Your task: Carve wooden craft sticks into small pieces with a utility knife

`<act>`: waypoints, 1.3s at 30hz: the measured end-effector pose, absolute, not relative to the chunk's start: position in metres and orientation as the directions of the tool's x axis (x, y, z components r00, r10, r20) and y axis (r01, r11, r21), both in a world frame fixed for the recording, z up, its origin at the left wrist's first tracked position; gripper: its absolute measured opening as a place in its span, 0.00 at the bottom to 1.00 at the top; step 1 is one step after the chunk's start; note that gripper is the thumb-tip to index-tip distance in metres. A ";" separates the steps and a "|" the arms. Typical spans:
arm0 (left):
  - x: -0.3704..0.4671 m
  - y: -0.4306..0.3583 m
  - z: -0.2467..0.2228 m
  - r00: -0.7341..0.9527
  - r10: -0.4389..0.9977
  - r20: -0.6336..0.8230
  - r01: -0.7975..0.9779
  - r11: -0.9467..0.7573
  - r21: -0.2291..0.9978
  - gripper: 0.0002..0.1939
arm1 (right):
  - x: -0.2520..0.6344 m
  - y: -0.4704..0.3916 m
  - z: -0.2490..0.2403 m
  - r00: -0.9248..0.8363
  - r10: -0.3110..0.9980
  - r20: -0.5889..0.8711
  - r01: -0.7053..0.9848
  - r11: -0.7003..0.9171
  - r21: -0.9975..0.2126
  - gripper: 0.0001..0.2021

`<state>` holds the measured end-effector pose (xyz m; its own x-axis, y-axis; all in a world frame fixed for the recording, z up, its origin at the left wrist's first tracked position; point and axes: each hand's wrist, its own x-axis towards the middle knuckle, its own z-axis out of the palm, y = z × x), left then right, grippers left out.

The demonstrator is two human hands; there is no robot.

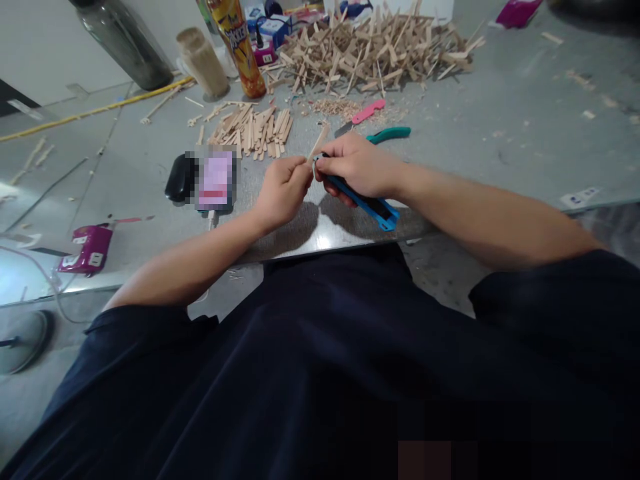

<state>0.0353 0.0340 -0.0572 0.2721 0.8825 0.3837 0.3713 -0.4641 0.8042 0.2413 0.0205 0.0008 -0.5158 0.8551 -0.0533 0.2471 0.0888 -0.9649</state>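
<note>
My left hand (284, 190) is closed around the lower end of a flat wooden stick (319, 139), which slants up and away to the right. My right hand (357, 165) grips a blue utility knife (367, 205), its handle end pointing down toward the table's front edge. The knife's front end is at the stick, close by the left fingertips; its blade is too small to make out. Behind the right hand lie a pink folding knife (369, 112) and a tool with a green handle (390, 134), partly hidden by the hand.
Loose wooden sticks (255, 130) lie left of the hands, with a large stick heap (375, 50) at the back. Shavings (336, 107) sit before it. A drink bottle (243, 57), a jar (204, 63), a phone (216, 179) and a black case (181, 179) stand or lie leftward.
</note>
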 end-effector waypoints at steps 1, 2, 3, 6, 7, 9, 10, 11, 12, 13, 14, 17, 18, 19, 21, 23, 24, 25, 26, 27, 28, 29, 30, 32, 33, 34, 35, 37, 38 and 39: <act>0.034 0.034 -0.056 0.277 0.874 0.399 0.392 -0.482 0.784 0.25 | 0.243 0.022 0.002 -0.520 0.851 -0.069 0.272 0.089 -0.958 0.20; 0.032 0.035 -0.055 0.283 0.861 0.422 0.409 -0.506 0.759 0.25 | 0.244 0.023 0.003 -0.523 0.848 -0.082 0.295 0.090 -0.951 0.20; 0.030 0.035 -0.054 0.290 0.846 0.447 0.419 -0.532 0.736 0.25 | 0.246 0.024 0.004 -0.523 0.848 -0.086 0.310 0.096 -0.946 0.21; 0.028 0.037 -0.054 0.307 0.827 0.470 0.395 -0.561 0.728 0.24 | 0.248 0.024 0.006 -0.511 0.858 -0.063 0.324 0.124 -0.938 0.22; 0.028 0.037 -0.055 0.305 0.835 0.458 0.381 -0.548 0.744 0.24 | 0.248 0.024 0.006 -0.508 0.859 -0.057 0.324 0.129 -0.937 0.22; 0.029 0.037 -0.056 0.298 0.859 0.416 0.354 -0.504 0.788 0.24 | 0.249 0.023 0.007 -0.502 0.863 -0.051 0.334 0.139 -0.932 0.22; 0.029 0.037 -0.056 0.299 0.869 0.394 0.338 -0.482 0.808 0.24 | 0.249 0.023 0.007 -0.504 0.863 -0.046 0.341 0.149 -0.928 0.22; 0.030 0.037 -0.055 0.303 0.876 0.375 0.322 -0.465 0.824 0.24 | 0.249 0.023 0.007 -0.506 0.862 -0.038 0.345 0.162 -0.924 0.22; 0.029 0.037 -0.054 0.311 0.878 0.364 0.310 -0.456 0.834 0.25 | 0.249 0.022 0.008 -0.507 0.861 -0.028 0.349 0.176 -0.920 0.22; 0.029 0.038 -0.053 0.321 0.877 0.358 0.303 -0.454 0.838 0.25 | 0.250 0.023 0.008 -0.512 0.859 -0.018 0.351 0.190 -0.917 0.22; 0.028 0.038 -0.052 0.332 0.873 0.357 0.303 -0.457 0.836 0.25 | 0.250 0.023 0.008 -0.522 0.853 -0.012 0.353 0.203 -0.914 0.21; 0.027 0.041 -0.049 0.346 0.873 0.343 0.345 -0.458 0.819 0.24 | 0.253 0.024 0.007 -0.537 0.844 0.008 0.369 0.243 -0.897 0.21; 0.027 0.041 -0.048 0.345 0.877 0.335 0.359 -0.453 0.816 0.24 | 0.254 0.025 0.006 -0.537 0.843 0.027 0.375 0.267 -0.888 0.20; 0.027 0.042 -0.048 0.342 0.881 0.325 0.367 -0.444 0.817 0.24 | 0.254 0.026 0.005 -0.536 0.843 0.050 0.381 0.294 -0.876 0.20; 0.028 0.042 -0.049 0.337 0.890 0.306 0.370 -0.425 0.826 0.25 | 0.256 0.027 0.002 -0.539 0.836 0.102 0.387 0.353 -0.852 0.20; 0.029 0.043 -0.049 0.341 0.896 0.283 0.365 -0.404 0.839 0.27 | 0.257 0.028 0.000 -0.555 0.822 0.130 0.388 0.393 -0.834 0.21; 0.030 0.043 -0.049 0.342 0.900 0.269 0.362 -0.391 0.846 0.28 | 0.257 0.029 -0.002 -0.566 0.814 0.134 0.386 0.405 -0.829 0.21; 0.030 0.043 -0.048 0.345 0.903 0.257 0.360 -0.380 0.852 0.29 | 0.258 0.029 -0.002 -0.573 0.808 0.139 0.385 0.415 -0.825 0.21; 0.031 0.043 -0.047 0.348 0.904 0.247 0.356 -0.371 0.858 0.29 | 0.258 0.030 -0.003 -0.577 0.804 0.145 0.384 0.423 -0.821 0.22; 0.031 0.042 -0.046 0.350 0.906 0.239 0.345 -0.362 0.866 0.29 | 0.258 0.030 -0.004 -0.576 0.803 0.154 0.385 0.432 -0.815 0.22; 0.032 0.041 -0.044 0.350 0.908 0.230 0.331 -0.349 0.877 0.29 | 0.258 0.030 -0.005 -0.571 0.804 0.166 0.387 0.442 -0.809 0.22; 0.033 0.040 -0.043 0.348 0.913 0.215 0.316 -0.330 0.889 0.28 | 0.257 0.029 -0.006 -0.564 0.805 0.182 0.387 0.452 -0.804 0.21; 0.034 0.038 -0.041 0.338 0.920 0.198 0.302 -0.305 0.903 0.27 | 0.256 0.029 -0.008 -0.555 0.808 0.199 0.383 0.460 -0.801 0.21; 0.036 0.034 -0.039 0.311 0.937 0.158 0.265 -0.245 0.933 0.27 | 0.254 0.027 -0.009 -0.536 0.816 0.214 0.364 0.452 -0.814 0.21; 0.038 0.032 -0.039 0.299 0.943 0.145 0.241 -0.222 0.945 0.26 | 0.253 0.026 -0.009 -0.526 0.825 0.204 0.352 0.430 -0.832 0.21; 0.039 0.030 -0.039 0.296 0.945 0.139 0.212 -0.207 0.955 0.26 | 0.252 0.025 -0.008 -0.517 0.836 0.181 0.339 0.394 -0.854 0.21; 0.040 0.029 -0.039 0.301 0.943 0.139 0.178 -0.199 0.964 0.26 | 0.251 0.024 -0.007 -0.509 0.848 0.148 0.326 0.349 -0.879 0.22; 0.041 0.027 -0.041 0.323 0.936 0.136 0.130 -0.186 0.974 0.25 | 0.250 0.023 -0.003 -0.502 0.862 0.076 0.298 0.255 -0.920 0.23; 0.040 0.027 -0.042 0.331 0.935 0.130 0.123 -0.180 0.976 0.25 | 0.250 0.022 -0.001 -0.502 0.863 0.053 0.279 0.219 -0.935 0.23; 0.040 0.027 -0.042 0.339 0.933 0.121 0.122 -0.171 0.978 0.24 | 0.250 0.021 0.001 -0.505 0.862 0.036 0.259 0.191 -0.947 0.22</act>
<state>0.0399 0.0268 -0.0425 0.3393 0.9329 0.1211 0.1219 -0.1712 0.9777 0.2502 0.0211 0.0013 -0.5048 0.8625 0.0357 0.2587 0.1906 -0.9470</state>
